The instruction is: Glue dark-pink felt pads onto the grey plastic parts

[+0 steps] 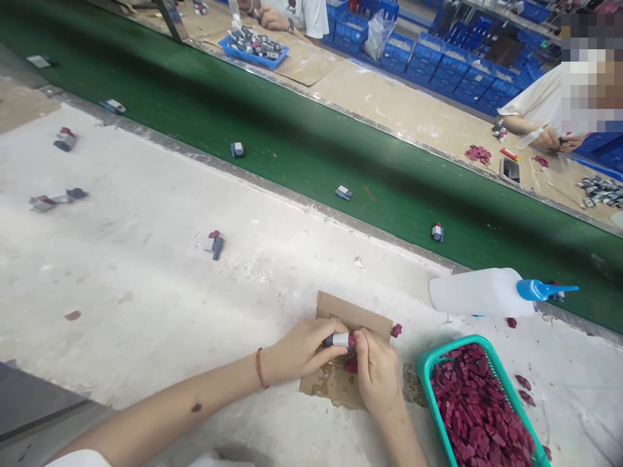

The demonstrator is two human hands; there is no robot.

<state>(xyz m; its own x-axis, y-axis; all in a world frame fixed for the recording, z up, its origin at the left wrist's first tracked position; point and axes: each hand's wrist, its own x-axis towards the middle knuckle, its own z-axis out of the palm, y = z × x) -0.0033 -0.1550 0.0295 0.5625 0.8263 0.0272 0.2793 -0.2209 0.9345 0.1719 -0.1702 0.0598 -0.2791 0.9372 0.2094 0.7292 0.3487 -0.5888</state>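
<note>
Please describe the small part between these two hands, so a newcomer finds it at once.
Beside the green belt, on the white table, lies brown cardboard. Over it, the left hand and right hand hold the small part, pale grey between dark and maroon ends. Unlike similar parts lying nearby, this one is held.

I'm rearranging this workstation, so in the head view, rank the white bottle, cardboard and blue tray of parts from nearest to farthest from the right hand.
From the right hand:
1. Cardboard: beneath the hands.
2. White bottle: ahead and right, lying on its side.
3. Blue tray: farthest, ahead and left, across the green belt.
</note>
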